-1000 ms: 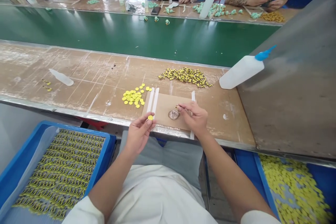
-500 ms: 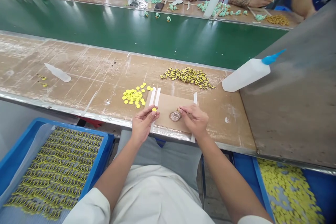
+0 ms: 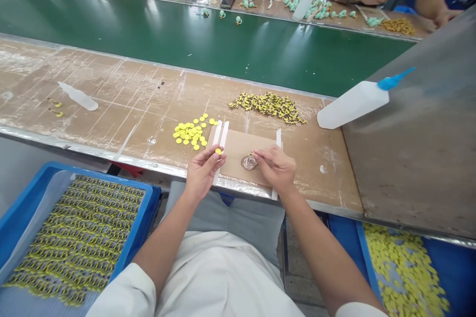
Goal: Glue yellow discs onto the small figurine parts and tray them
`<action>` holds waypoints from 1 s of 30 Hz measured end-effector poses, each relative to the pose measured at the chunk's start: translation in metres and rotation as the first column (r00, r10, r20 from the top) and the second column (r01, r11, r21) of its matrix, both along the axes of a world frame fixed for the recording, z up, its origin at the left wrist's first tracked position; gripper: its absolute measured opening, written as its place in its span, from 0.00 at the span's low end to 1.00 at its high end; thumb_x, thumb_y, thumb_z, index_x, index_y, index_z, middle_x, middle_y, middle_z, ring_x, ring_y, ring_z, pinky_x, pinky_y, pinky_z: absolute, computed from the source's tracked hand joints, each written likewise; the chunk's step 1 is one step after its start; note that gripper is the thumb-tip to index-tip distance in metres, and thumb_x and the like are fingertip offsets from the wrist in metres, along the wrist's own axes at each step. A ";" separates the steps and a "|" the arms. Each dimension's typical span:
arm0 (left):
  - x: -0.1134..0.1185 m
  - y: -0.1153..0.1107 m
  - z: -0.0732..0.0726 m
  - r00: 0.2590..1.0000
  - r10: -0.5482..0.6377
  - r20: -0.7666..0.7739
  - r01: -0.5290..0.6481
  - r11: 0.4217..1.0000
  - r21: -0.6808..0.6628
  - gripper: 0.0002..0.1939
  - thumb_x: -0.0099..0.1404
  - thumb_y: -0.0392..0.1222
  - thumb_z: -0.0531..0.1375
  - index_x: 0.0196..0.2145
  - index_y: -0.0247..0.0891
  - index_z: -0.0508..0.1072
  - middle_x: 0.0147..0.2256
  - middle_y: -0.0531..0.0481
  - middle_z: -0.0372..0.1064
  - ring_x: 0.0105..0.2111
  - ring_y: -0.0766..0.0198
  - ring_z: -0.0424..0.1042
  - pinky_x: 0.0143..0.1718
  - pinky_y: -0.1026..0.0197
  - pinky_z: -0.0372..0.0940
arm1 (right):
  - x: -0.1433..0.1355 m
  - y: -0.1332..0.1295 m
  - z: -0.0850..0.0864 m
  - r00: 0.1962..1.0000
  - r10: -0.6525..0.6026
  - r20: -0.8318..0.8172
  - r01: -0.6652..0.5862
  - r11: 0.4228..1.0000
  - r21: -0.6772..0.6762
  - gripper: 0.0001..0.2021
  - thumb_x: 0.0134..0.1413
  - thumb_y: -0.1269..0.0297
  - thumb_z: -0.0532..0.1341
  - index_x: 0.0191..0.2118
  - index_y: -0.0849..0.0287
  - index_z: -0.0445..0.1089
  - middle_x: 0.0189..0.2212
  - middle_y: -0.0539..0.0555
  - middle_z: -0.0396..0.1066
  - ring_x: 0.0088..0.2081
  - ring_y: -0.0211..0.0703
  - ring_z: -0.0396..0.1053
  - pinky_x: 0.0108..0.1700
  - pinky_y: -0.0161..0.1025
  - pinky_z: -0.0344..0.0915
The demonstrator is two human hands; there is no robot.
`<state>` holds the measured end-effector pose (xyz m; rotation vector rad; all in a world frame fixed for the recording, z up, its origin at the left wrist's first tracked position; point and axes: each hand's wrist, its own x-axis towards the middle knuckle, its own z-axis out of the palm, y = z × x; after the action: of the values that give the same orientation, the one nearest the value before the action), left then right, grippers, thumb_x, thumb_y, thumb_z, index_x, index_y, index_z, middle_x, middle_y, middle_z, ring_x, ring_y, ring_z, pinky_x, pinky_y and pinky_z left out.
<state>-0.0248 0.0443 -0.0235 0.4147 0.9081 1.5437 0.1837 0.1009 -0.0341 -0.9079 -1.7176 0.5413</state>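
My left hand (image 3: pixel 203 171) pinches a yellow disc (image 3: pixel 218 151) between thumb and fingertips, above the white tape strips at the left of a cardboard sheet (image 3: pixel 236 143). My right hand (image 3: pixel 277 166) is closed, its fingertips pinching a small yellow-and-dark piece (image 3: pixel 252 154) over the rim of a little clear glass dish (image 3: pixel 248 162). That piece is too small to make out fully. Beside my left hand lies a loose group of yellow discs (image 3: pixel 188 132). Beyond the sheet is a heap of small yellow-and-black pieces (image 3: pixel 267 105).
A white squeeze bottle with blue nozzle (image 3: pixel 353 104) leans by a metal panel (image 3: pixel 416 158) at right. Another clear bottle (image 3: pixel 79 96) lies at left. Blue trays (image 3: pixel 148 208) flank my lap. Beyond the green belt (image 3: pixel 156 29), other people's hands work among mint-green pieces (image 3: pixel 312 10).
The view has shifted slightly. Both hands keep their grips and have hardly moved. Across the belt, a co-worker's hand at the far right has moved.
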 end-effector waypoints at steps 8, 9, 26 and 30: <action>0.000 0.001 0.002 1.000 0.002 0.013 -0.002 1.000 0.004 0.18 0.52 0.40 0.75 0.41 0.39 0.82 0.41 0.47 0.79 0.36 0.68 0.78 0.43 0.67 0.72 | 0.005 -0.005 0.004 0.997 -0.059 -0.052 0.064 0.992 0.105 0.08 0.58 0.70 0.69 0.43 0.52 0.78 0.35 0.53 0.78 0.32 0.46 0.74 0.36 0.45 0.71; 0.000 0.001 0.002 1.000 0.001 0.013 -0.001 1.000 0.006 0.17 0.52 0.40 0.75 0.41 0.39 0.82 0.41 0.47 0.79 0.36 0.68 0.78 0.42 0.67 0.73 | 0.005 -0.005 0.004 0.998 -0.055 -0.040 0.061 0.988 0.140 0.10 0.58 0.72 0.69 0.43 0.51 0.78 0.35 0.53 0.78 0.32 0.46 0.74 0.36 0.46 0.70; -0.001 0.001 0.001 0.999 -0.009 0.052 0.008 1.000 0.015 0.16 0.53 0.39 0.74 0.41 0.39 0.82 0.40 0.48 0.79 0.35 0.69 0.78 0.41 0.70 0.73 | 0.005 0.000 0.003 0.996 -0.002 0.091 -0.015 0.982 0.189 0.08 0.61 0.71 0.66 0.44 0.51 0.78 0.36 0.53 0.78 0.34 0.46 0.74 0.37 0.47 0.71; -0.001 0.001 0.001 0.999 -0.006 0.054 0.005 1.000 0.016 0.16 0.53 0.39 0.74 0.41 0.40 0.82 0.41 0.48 0.79 0.35 0.69 0.78 0.41 0.70 0.73 | 0.006 -0.001 0.002 0.996 -0.009 0.087 -0.005 0.988 0.154 0.07 0.60 0.69 0.67 0.43 0.51 0.79 0.35 0.53 0.78 0.33 0.46 0.74 0.38 0.47 0.71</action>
<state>-0.0263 0.0451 -0.0223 0.3846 0.8526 1.5508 0.1895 0.0999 -0.0316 -0.8333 -1.8107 0.3664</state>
